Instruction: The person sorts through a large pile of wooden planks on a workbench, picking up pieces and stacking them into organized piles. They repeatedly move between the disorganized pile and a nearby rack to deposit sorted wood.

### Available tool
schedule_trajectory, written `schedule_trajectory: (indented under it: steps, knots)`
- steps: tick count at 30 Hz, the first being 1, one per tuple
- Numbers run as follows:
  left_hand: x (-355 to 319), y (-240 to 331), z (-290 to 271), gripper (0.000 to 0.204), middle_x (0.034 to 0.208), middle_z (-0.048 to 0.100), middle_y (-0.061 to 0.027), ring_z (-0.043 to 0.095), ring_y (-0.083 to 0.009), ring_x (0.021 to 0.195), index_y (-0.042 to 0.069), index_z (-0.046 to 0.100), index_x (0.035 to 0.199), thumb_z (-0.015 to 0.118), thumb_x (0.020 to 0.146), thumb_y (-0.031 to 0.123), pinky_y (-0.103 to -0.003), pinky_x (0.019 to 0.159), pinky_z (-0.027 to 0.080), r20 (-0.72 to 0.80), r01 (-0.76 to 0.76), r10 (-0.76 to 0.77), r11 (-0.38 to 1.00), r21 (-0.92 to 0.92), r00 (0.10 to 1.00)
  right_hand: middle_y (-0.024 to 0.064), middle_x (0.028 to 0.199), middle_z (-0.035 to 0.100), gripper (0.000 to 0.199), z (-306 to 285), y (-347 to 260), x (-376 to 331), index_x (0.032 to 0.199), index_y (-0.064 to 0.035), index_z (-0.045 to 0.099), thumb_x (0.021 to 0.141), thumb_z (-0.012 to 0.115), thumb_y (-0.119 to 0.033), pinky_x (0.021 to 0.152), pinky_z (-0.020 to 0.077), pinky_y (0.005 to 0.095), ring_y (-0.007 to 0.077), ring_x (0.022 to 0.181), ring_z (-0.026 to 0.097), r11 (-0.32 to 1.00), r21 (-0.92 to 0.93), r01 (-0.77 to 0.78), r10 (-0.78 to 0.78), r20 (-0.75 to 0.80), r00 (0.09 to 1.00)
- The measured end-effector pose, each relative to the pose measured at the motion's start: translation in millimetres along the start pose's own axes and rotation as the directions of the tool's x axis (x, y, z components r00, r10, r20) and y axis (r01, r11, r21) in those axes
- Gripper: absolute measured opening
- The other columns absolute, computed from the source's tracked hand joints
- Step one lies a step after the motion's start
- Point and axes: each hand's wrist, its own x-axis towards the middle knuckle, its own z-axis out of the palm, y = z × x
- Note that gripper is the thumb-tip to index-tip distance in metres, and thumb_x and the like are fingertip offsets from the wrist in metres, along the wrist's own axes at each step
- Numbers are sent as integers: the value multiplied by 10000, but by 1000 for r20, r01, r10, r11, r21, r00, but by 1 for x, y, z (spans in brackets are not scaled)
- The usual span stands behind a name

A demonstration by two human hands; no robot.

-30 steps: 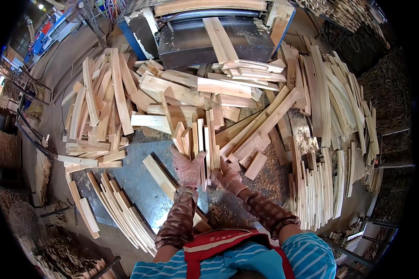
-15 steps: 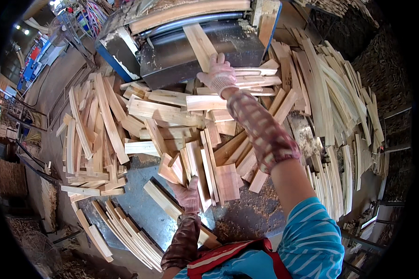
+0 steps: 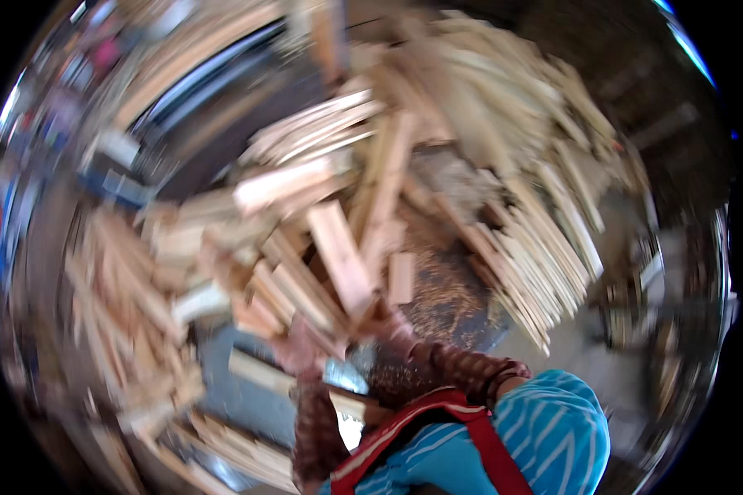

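Note:
Motion smears much of the head view. My left hand (image 3: pixel 299 346), in a pinkish work glove, is closed at the near ends of several narrow wooden boards (image 3: pixel 285 289). Close to its right, my gloved right hand (image 3: pixel 390 328) grips the near end of a pale wooden board (image 3: pixel 341 257), which slants up and away to the left. The fingers of both hands are partly hidden by the wood and blurred. Checked sleeves cover both forearms. Below my left hand a single board (image 3: pixel 260 371) lies on the grey metal surface (image 3: pixel 223 342).
A planer-like machine (image 3: pixel 215 124) with a dark bed stands at the far left. Loose boards (image 3: pixel 124 297) are heaped at the left, with long pale strips (image 3: pixel 537 247) stacked at the right. Sawdust and shavings (image 3: pixel 446 289) cover the surface right of my hands.
My right hand has come back from the board on the machine bed to the near boards beside my left hand. The view has swung right, so the machine now appears farther left.

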Motion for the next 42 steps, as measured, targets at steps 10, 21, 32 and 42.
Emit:
schedule_trajectory:
  steps: [10, 21, 32, 42]
  knots:
    - [-38, 68, 44, 815, 1448, 485, -207, 593, -373, 1167, 91, 266, 1535, 743, 875, 110, -550, 947, 564, 159, 306, -287, 945, -112, 945, 209, 1144, 701, 519, 39, -13, -10, 1284, -61, 631, 1005, 504, -480, 954, 505, 443, 364, 1069, 664, 909, 383, -167, 244, -161, 956]
    - [-97, 50, 196, 758, 1447, 489, -197, 586, -364, 1183, 89, 296, 1525, 705, 894, 186, -541, 973, 544, 475, 250, -257, 965, 80, 842, 146, 1094, 698, 384, 97, 76, 69, 1092, -83, 670, 986, 500, -410, 842, 537, 465, 336, 1001, 673, 998, -28, 48, -43, 163, 986]
    - [-150, 51, 224, 713, 1447, 493, -188, 580, -356, 1200, 88, 325, 1514, 666, 913, 262, -533, 999, 525, 615, 206, -235, 971, 119, 753, 170, 1082, 645, 389, 66, 51, 11, 1132, -92, 612, 899, 582, -403, 801, 528, 474, 359, 970, 653, 974, 225, -30, 33, -10, 999]
    - [-235, 71, 158, 684, 1447, 497, -179, 574, -348, 1215, 87, 351, 1504, 632, 930, 331, -525, 1022, 507, 776, 185, -178, 979, 81, 604, 192, 1071, 596, 466, -22, -6, -177, 1168, -101, 560, 821, 658, -397, 763, 519, 483, 381, 942, 634, 953, 37, 302, -236, -535, 811]
